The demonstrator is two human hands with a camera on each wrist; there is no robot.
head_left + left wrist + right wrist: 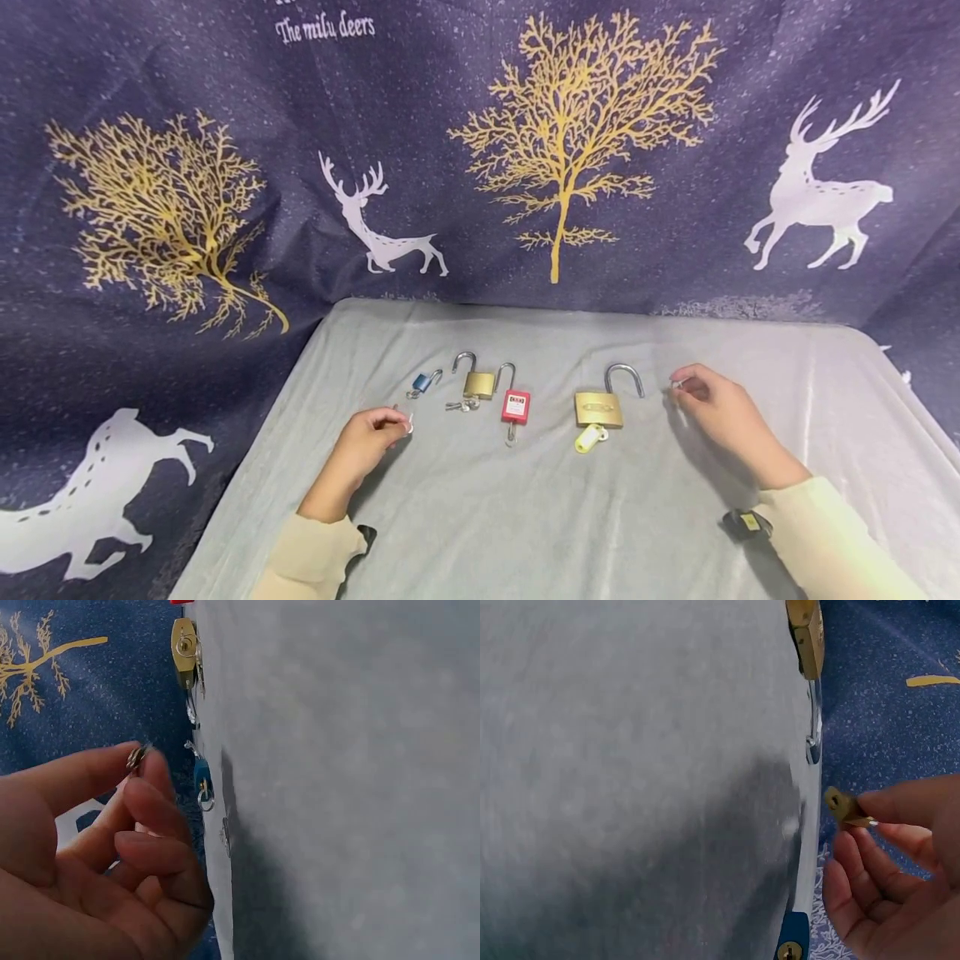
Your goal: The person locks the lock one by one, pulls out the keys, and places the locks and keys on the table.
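Note:
My left hand (370, 442) pinches a small shiny metal piece (136, 757) between thumb and index finger; its exact kind is unclear. To its upper right lies a small blue padlock (422, 382) with its shackle open and keys attached. In my right hand (716, 408), thumb and fingertips grip a small brass padlock (841, 804), its keyhole visible in the right wrist view. This hand is raised over the cloth, right of a large brass padlock (598, 410) with an open shackle and yellow tag (589, 438).
Between the hands lie a medium brass padlock (478, 385) with keys and a red padlock (515, 406), both shackles open. Another blue padlock (793, 937) shows low in the right wrist view. Grey cloth (555, 525) covers the table; a dark patterned curtain (495, 275) hangs behind.

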